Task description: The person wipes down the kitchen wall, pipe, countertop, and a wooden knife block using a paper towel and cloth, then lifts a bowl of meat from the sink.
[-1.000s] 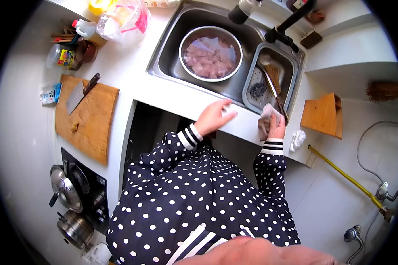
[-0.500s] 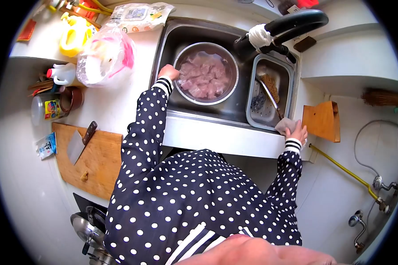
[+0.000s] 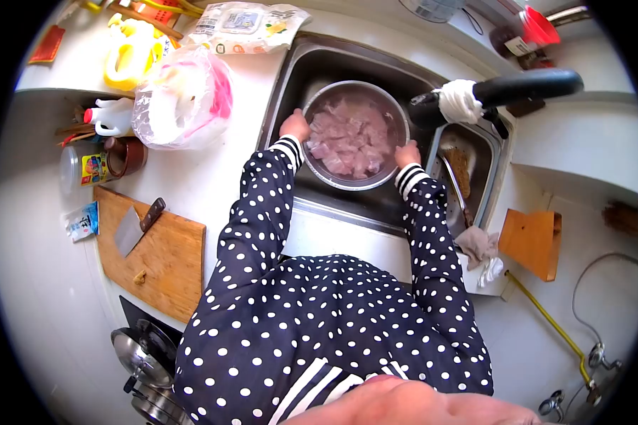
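Observation:
A round metal bowl (image 3: 321, 172) with pale pink meat pieces (image 3: 351, 138) in water is in the large sink basin (image 3: 301, 195). My left hand (image 3: 295, 126) grips the bowl's left rim, fingers closed. On the opposite rim my right hand (image 3: 407, 154) is closed too, its fingertips partly hidden. The black faucet (image 3: 528, 88), wrapped in white cloth, reaches over the sink's right part. A crumpled grey cloth (image 3: 477, 244) lies at the counter's front edge beside a white one (image 3: 490, 272).
At the left, a cleaver (image 3: 140, 227) rests on a wooden cutting board (image 3: 170, 258). A plastic bag (image 3: 184, 99) and a yellow jug (image 3: 126, 60) stand behind it. The small basin (image 3: 490, 152) holds a long-handled tool. A wooden block (image 3: 530, 242) is at the right.
My right hand has let go of the grey cloth and moved left onto the bowl's rim. Earlier my left hand reached the opposite rim. The view has shifted.

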`<state>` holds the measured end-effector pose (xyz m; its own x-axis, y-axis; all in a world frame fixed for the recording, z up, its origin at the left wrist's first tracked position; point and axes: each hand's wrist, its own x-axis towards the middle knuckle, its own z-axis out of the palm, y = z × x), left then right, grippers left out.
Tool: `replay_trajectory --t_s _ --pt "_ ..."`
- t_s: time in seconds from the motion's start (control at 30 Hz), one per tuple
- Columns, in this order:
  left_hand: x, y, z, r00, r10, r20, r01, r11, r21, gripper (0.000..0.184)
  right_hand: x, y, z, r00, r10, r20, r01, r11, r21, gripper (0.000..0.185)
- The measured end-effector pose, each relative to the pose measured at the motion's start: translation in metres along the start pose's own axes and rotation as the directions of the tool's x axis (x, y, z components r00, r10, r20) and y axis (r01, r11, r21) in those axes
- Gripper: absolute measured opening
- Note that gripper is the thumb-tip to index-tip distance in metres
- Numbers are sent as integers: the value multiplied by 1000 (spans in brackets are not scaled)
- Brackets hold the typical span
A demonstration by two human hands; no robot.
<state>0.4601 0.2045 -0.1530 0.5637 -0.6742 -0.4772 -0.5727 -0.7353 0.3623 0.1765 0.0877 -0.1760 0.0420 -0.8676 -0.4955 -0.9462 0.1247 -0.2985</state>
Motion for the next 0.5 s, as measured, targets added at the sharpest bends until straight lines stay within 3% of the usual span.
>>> replay_trajectory --t_s 0.2,0.33,0.5 --pt "-13 6 -7 1000 -10 -16 11 999 50 27 54 45 32 992 -116 -51 116 993 -14 28" --pt "-21 3 -13 999 -43 -31 44 998 39 27 48 37 17 982 -181 -62 184 981 54 22" --pt "-47 7 -46 994 -46 -100 49 999 24 26 31 25 -12 978 -203 44 191 963 192 18"
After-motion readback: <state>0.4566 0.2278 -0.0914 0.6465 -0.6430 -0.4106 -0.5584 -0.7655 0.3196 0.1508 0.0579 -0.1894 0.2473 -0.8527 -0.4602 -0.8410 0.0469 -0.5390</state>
